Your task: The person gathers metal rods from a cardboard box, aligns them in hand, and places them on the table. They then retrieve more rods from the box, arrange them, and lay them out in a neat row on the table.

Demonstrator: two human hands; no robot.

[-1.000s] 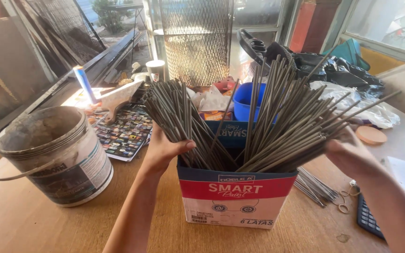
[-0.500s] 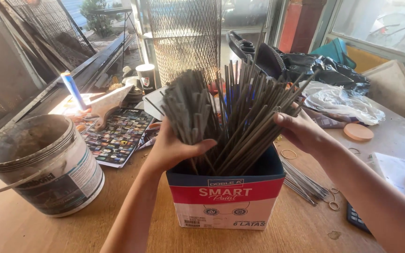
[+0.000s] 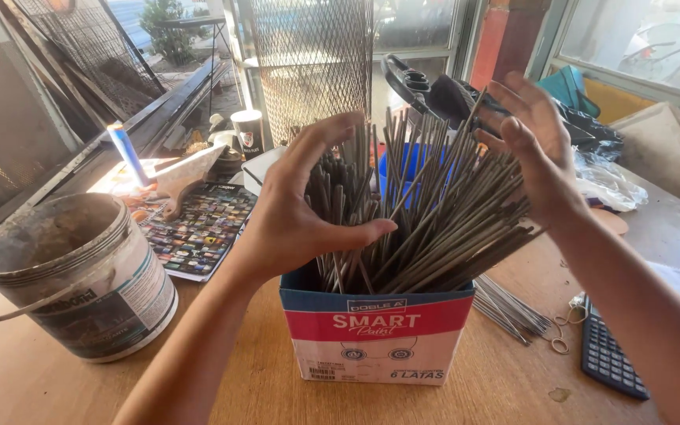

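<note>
Two hands gather a bundle of thin metal rods standing in a cardboard box.

The left hand (image 3: 301,208) cups the rods (image 3: 411,220) from the near side, fingers curved and spread, thumb pressed against them. The right hand (image 3: 541,153) is open, fingers spread, its palm against the leaning rods. The red, white and blue box (image 3: 375,334) sits on the wooden table (image 3: 222,386), beside a dirty bucket (image 3: 72,275); loose rods (image 3: 509,307) lie right of it.
</note>
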